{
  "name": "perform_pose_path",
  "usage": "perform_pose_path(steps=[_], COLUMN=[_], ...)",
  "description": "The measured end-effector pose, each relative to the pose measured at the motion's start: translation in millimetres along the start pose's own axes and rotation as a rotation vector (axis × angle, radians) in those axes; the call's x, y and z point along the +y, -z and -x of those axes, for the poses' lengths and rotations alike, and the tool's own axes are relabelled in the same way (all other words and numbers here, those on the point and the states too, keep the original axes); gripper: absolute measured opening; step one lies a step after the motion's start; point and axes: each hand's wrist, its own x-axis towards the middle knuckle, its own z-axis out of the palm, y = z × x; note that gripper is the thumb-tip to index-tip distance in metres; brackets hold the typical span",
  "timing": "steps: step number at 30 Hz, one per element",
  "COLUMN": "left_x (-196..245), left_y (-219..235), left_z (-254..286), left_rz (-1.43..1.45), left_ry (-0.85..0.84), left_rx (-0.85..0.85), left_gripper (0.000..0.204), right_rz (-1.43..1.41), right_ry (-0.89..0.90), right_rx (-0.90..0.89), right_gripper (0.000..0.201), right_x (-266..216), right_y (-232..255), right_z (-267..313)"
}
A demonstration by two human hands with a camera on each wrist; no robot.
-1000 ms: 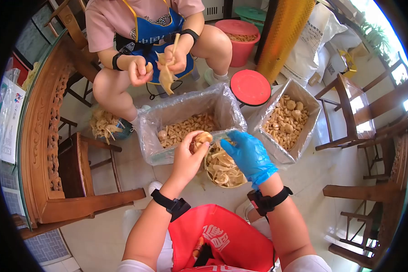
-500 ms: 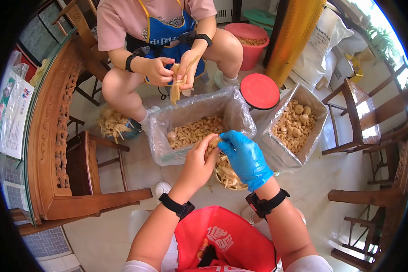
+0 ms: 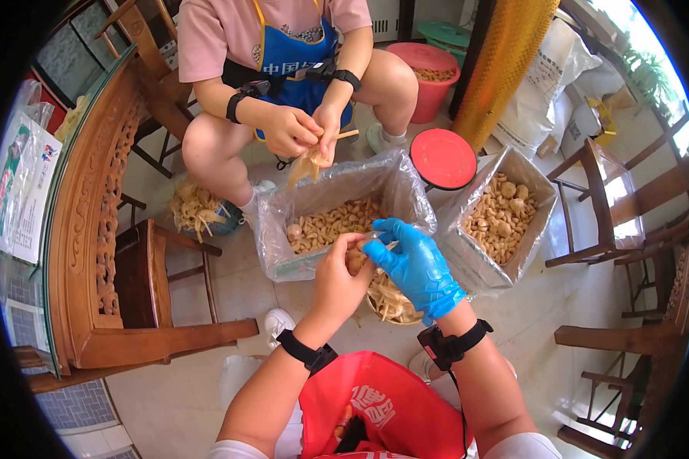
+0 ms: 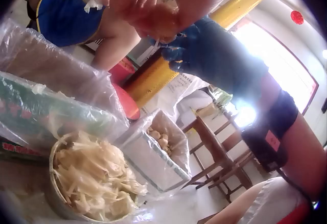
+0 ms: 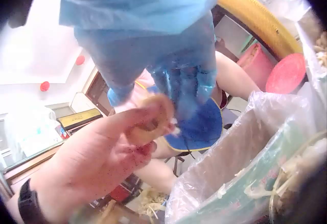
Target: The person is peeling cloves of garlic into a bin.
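Note:
My bare left hand (image 3: 338,281) grips a garlic bulb (image 3: 355,258) between thumb and fingers; in the right wrist view the bulb (image 5: 152,123) looks pale and rounded. My right hand (image 3: 419,269), in a blue glove, is close beside the bulb with its fingers loosely bent and spread from the thumb. The right wrist view shows nothing held in this glove (image 5: 153,55). Below both hands, dry husks (image 3: 390,298) fill a round container (image 4: 52,183). Just beyond is a plastic-lined box (image 3: 272,256) with loose cloves (image 3: 337,222).
A second lined box (image 3: 467,252) holds cloves and some bulbs. Behind stand a red round lid (image 3: 443,158) and a pink bucket (image 3: 434,96). Across from me a seated person (image 3: 291,84) handles a husky piece. Wooden chairs (image 3: 601,206) and a carved table (image 3: 92,245) flank the floor.
My gloved fingers came onto the bulb, then moved slightly off it. My left hand has turned a little. The other person's hands came together, and the whole view shifted.

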Motion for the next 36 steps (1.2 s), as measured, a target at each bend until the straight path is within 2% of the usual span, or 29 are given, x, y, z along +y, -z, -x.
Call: perform_pose_path(steps=[5,8,11,13,17,23,25,26,29,31,33,35,36], left_x=[0.4,4.9,6.0,2.6,6.6,14.0,17.5,17.6,15.3,7.1,5.4,5.4,6.8], left_y=[2.3,4.0,3.1,3.1,4.5,8.6,10.3,10.2,7.2,1.0,2.4,6.5,8.9], left_z=[-0.1,-1.0,-2.6,-2.9,-1.8,-2.7,-3.4,-3.3,-1.5,0.2,-3.5,-8.5,-10.9], left_rz=[0.009,0.066,0.114,0.138,0.233,0.357,0.602,0.602,0.672,0.653,0.649,0.643,0.592], left_ry=[0.011,-0.021,-0.037,-0.030,-0.057,0.091,0.129,0.129,0.158,0.150,0.151,0.151,0.144], left_rx=[-0.076,-0.124,-0.133,-0.236,-0.281,-0.291,-0.300,-0.300,-0.285,-0.188,-0.198,-0.203,-0.218], left_gripper=[0.038,0.038,0.036,0.032,0.031,0.032,0.034,0.034,0.034,0.036,0.035,0.034,0.031], right_rz=[-0.004,0.041,-0.019,-0.008,-0.097,-0.140,-0.719,-0.726,-0.811,-0.814,-0.968,-1.044,-0.956], right_ry=[-0.055,0.023,-0.003,-0.124,-0.126,-0.122,-0.583,-0.604,-0.648,-0.635,-0.554,-0.567,-0.430], right_rx=[-0.181,-0.110,-0.118,-0.137,-0.094,0.055,0.083,0.122,0.089,0.115,0.239,0.259,0.281], right_gripper=[0.033,0.035,0.037,0.037,0.037,0.039,0.041,0.044,0.045,0.045,0.043,0.038,0.034], right_x=[1.0,11.5,5.4,-5.5,1.0,11.6,5.9,-3.7,13.5,18.5,13.1,15.5,19.6], right_y=[2.3,-2.6,1.4,6.8,-0.2,-7.7,-6.8,-2.9,6.5,7.5,11.7,18.2,17.5], right_z=[-1.0,0.3,-0.8,0.0,3.3,-1.2,-6.4,-6.6,-11.9,-14.2,-14.0,-11.7,-11.9])
